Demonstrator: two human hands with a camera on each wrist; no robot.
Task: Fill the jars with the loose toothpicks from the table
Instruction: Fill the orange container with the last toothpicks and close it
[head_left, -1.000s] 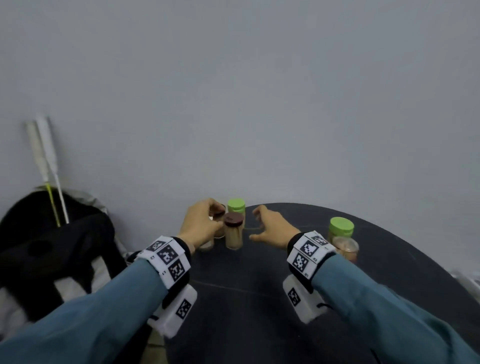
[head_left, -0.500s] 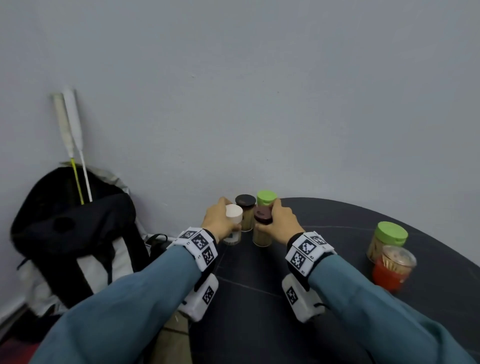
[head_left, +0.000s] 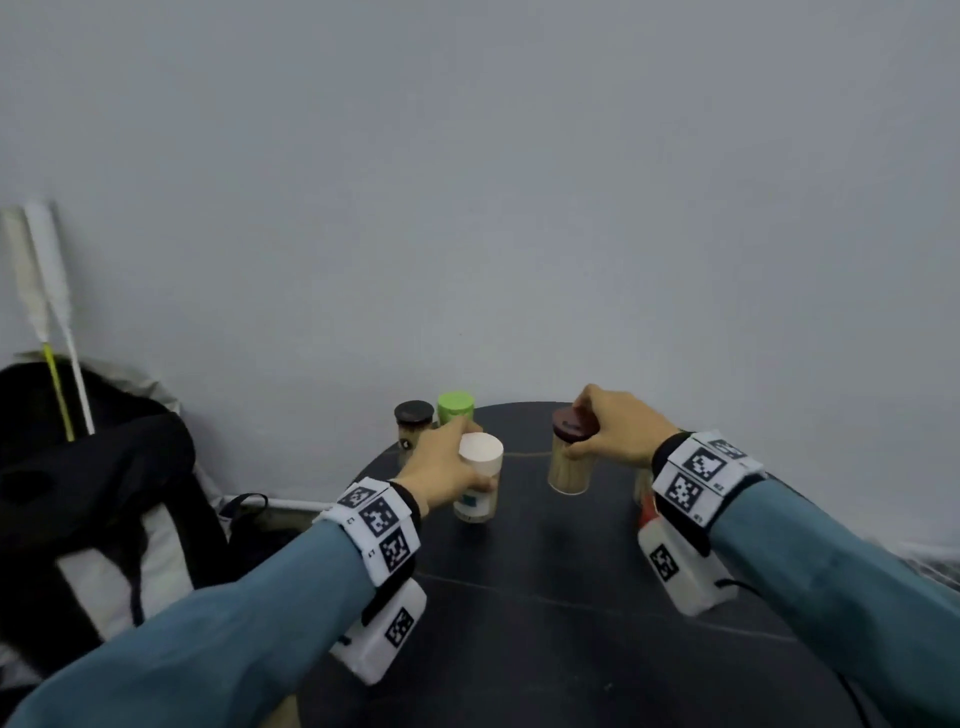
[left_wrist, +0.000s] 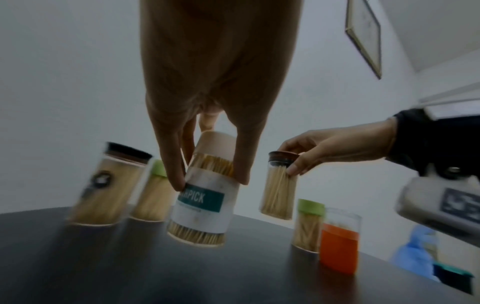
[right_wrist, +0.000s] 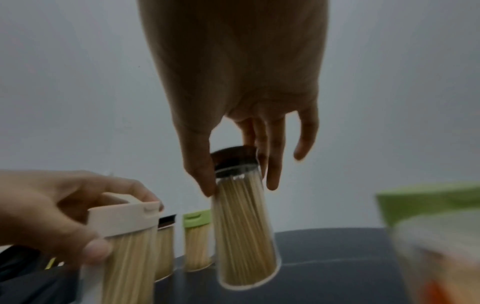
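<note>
Jars gripped — white-lidded jar (head_left: 477, 475) in left hand (head_left: 441, 470), brown-lidded jar (head_left: 570, 457) in right hand (head_left: 618, 431).

I see a plain grey wall (head_left: 519, 182), a round dark table (head_left: 545, 649) against it, a black backpack (head_left: 78, 493) on the left and a framed picture (left_wrist: 365, 35) high up. Light is dim and flat.

The white-capped toothpick jar (left_wrist: 201, 197) and the brown-lidded jar (left_wrist: 279, 188), both full, are tilted, held above the dark counter (head_left: 519, 649); black-lidded jar (head_left: 413, 422) and green-lidded jar (head_left: 455, 408) stand behind.
</note>
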